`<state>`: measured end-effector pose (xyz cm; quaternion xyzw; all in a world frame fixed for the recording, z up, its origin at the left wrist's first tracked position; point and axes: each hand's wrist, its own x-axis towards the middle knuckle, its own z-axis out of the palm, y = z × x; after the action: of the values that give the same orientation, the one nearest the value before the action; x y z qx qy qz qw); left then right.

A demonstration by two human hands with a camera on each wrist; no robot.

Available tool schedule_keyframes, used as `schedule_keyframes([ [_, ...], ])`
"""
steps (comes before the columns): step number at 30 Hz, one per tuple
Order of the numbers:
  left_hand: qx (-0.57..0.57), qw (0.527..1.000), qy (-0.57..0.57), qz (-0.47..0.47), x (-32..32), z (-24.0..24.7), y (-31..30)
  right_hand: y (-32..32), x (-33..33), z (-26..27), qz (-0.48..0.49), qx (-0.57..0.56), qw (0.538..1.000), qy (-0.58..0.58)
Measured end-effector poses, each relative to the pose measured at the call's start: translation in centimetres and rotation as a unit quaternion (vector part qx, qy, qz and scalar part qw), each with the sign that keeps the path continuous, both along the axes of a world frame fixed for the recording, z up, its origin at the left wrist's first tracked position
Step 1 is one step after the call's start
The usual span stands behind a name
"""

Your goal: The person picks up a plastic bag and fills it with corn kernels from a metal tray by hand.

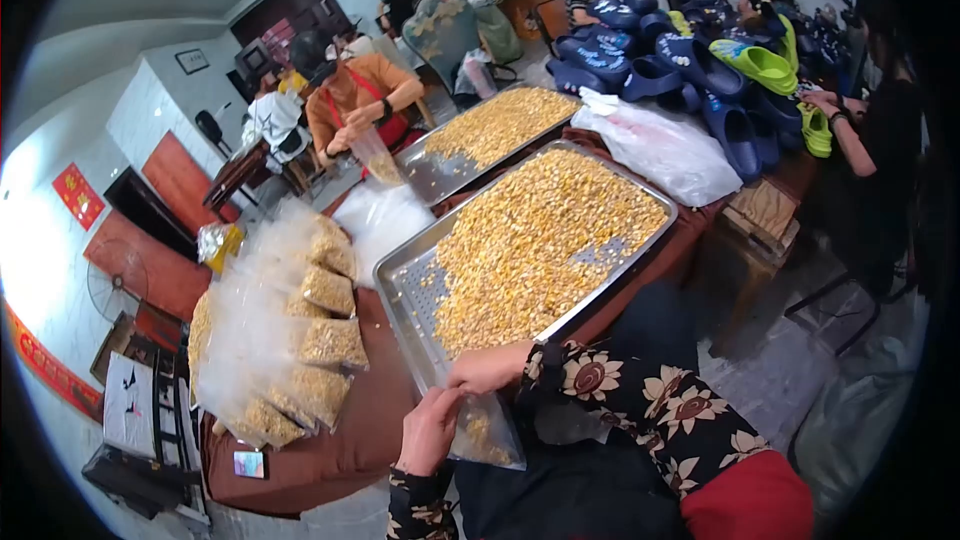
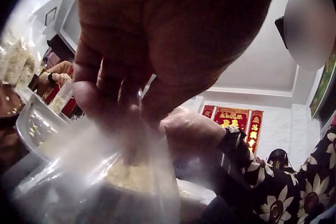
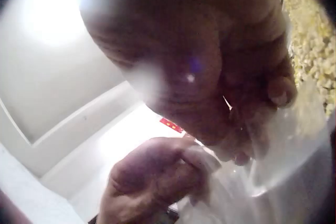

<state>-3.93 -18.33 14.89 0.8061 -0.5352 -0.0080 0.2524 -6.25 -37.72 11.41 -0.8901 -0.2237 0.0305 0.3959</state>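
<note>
The left grip (image 1: 428, 432) and the right grip (image 1: 490, 367), both bare hands, are side by side and closed on the upper edge of a clear bag (image 1: 484, 430), fingers and thumbs pinching the film. The bag hangs over the dark-clothed lap, just beside the near corner of a metal tray (image 1: 408, 298); whether it touches that corner cannot be determined. A small quantity of yellow kernels lies in its lower part. The tray bears a broad heap of kernels (image 1: 530, 240), with part of its perforated base exposed. A second tray (image 1: 433, 180), also loaded, lies beyond it. Both are on a bench covered with a reddish-brown cloth (image 1: 375, 430). To the left of the near tray, filled bags (image 1: 328, 342) lie piled together, their clear upper portions overlapping. A small device with a lit screen (image 1: 250, 464) rests near the bench edge, just beside the pile. Clear film (image 1: 385, 222) lies between the pile and the trays. Opposite, a person in an orange top (image 1: 362, 100) holds another bag of kernels (image 1: 376, 158). Right of the far tray are a white plastic bag (image 1: 660, 145) and heaped clogs (image 1: 655, 78), mostly dark blue, some lime green.
</note>
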Motion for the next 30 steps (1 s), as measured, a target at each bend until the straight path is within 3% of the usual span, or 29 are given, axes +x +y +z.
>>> schedule_keyframes([
  [5,-0.019,0.999,0.026,0.006,-0.6,0.3,0.0,-0.9,-0.7,0.6,-0.025,0.034,0.999,-0.017],
  [7,-0.009,0.999,0.047,0.009,-0.6,0.3,0.1,-1.7,-0.8,0.9,-0.075,0.164,0.983,0.029],
  [9,-0.021,0.995,0.099,0.009,-0.5,-0.2,0.3,-3.1,-0.3,0.3,-0.136,0.147,0.978,0.051],
  [11,-0.036,0.995,0.095,-0.011,-1.0,0.3,0.4,-4.9,0.9,-2.6,-0.277,-0.02,0.951,-0.136],
  [12,-0.025,0.991,0.128,-0.007,-1.3,0.5,0.5,-5.3,0.6,-3.5,-0.279,-0.021,0.951,-0.135],
  [14,-0.013,0.986,0.163,-0.004,-1.2,0.3,0.5,-5.6,-0.7,-4.0,-0.342,-0.19,0.897,-0.207],
  [17,-0.019,0.973,0.228,0.018,-0.5,-0.4,1.0,-6.0,-0.7,-4.8,-0.33,-0.222,0.89,-0.222],
  [19,-0.044,0.994,0.098,-0.024,0.8,-0.9,1.3,-6.9,1.0,-6.3,-0.315,-0.208,0.911,-0.168],
  [21,-0.07,0.995,0.065,-0.033,1.8,-0.3,1.6,-7.7,1.9,-7.8,-0.351,-0.094,0.919,-0.155],
  [24,-0.056,0.996,0.059,-0.019,2.6,2.3,1.8,-8.1,1.2,-6.7,-0.369,-0.085,0.915,-0.139],
  [26,-0.045,0.997,0.049,-0.024,2.6,3.5,1.8,-8.0,-0.1,-4.7,-0.374,-0.145,0.898,-0.181],
  [30,-0.025,0.994,0.096,-0.036,2.4,2.3,1.7,-8.1,-0.9,-4.7,-0.379,-0.197,0.895,-0.126],
])
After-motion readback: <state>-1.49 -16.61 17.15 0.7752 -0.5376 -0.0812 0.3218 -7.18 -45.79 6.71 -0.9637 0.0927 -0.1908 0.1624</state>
